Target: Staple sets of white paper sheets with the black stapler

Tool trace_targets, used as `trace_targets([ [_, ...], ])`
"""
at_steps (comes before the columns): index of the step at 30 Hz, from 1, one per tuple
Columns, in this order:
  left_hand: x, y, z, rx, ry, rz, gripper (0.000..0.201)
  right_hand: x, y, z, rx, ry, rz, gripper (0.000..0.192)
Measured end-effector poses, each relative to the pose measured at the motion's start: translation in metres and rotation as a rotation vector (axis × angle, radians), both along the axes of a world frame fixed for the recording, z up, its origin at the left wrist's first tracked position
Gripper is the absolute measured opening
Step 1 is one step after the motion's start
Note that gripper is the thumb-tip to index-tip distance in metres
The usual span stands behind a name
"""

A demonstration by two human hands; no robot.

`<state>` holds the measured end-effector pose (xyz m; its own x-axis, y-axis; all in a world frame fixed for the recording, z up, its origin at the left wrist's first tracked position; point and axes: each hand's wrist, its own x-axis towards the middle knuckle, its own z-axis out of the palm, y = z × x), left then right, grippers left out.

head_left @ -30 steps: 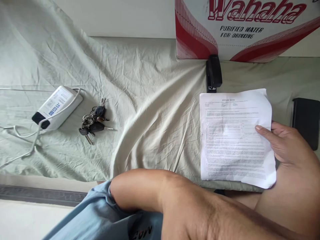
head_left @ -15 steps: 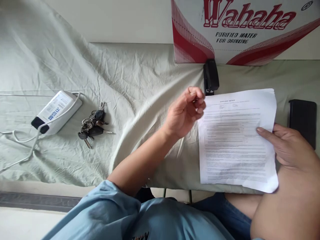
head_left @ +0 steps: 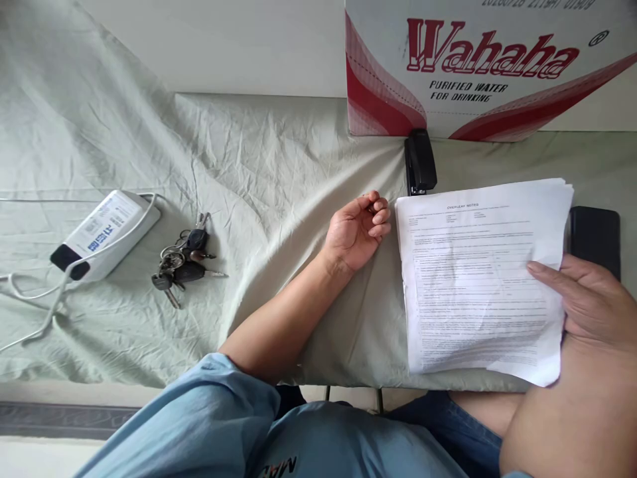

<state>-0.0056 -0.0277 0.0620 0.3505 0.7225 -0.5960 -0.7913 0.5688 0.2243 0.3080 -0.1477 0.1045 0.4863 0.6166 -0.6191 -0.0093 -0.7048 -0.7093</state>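
My right hand point(head_left: 592, 299) grips the right edge of a small stack of printed paper sheets point(head_left: 472, 285), thumb on top. The top sheet is headed "OVERLEAF NOTES", and the sheets' left edges are slightly uneven. Just left of the papers, my left hand point(head_left: 357, 229) is turned palm up, its fingers curled in and the thumb near the index finger. Whether something small sits between those fingertips cannot be made out. A black stapler point(head_left: 421, 161) stands behind the papers' top left corner, against the box.
A white and red Wahaha water carton point(head_left: 478, 73) stands at the back right. A black phone-like slab point(head_left: 597, 239) lies right of the papers. To the left are a bunch of keys point(head_left: 184, 262) and a white device with a cable point(head_left: 107, 232) on the pale green cloth point(head_left: 279, 172).
My left hand has drawn back from the papers' left edge and rolled palm up. My right hand has shifted the sheets slightly right, and the stack's layered edges now show.
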Motion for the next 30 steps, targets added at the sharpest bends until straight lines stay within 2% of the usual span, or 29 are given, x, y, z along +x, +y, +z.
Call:
trace_targets([
  [6, 0.001, -0.001, -0.002, 0.033, 0.029, 0.018, 0.036, 0.003, -0.002, -0.006, 0.073, 0.019, -0.004, 0.055],
  [11, 0.004, -0.007, -0.004, 0.204, 0.262, -0.031, 0.052, 0.01, 0.0, -0.011, 0.152, 0.047, 0.028, 0.051],
  [17, 0.008, -0.011, -0.005, 0.249, 0.423, -0.109, 0.049, -0.005, 0.003, -0.004, 0.236, -0.015, -0.054, 0.051],
  [21, 0.012, -0.013, -0.014, 0.321, 0.433, -0.078, 0.049, -0.013, 0.008, -0.009, 0.293, -0.034, -0.032, 0.052],
  [27, 0.012, -0.02, -0.035, 0.571, 0.506, -0.16, 0.05, -0.009, 0.017, -0.034, 0.431, -0.073, 0.026, 0.064],
  [30, 0.011, -0.021, -0.04, 0.617, 0.55, -0.126, 0.053, -0.008, 0.02, -0.04, 0.451, -0.045, 0.012, 0.066],
])
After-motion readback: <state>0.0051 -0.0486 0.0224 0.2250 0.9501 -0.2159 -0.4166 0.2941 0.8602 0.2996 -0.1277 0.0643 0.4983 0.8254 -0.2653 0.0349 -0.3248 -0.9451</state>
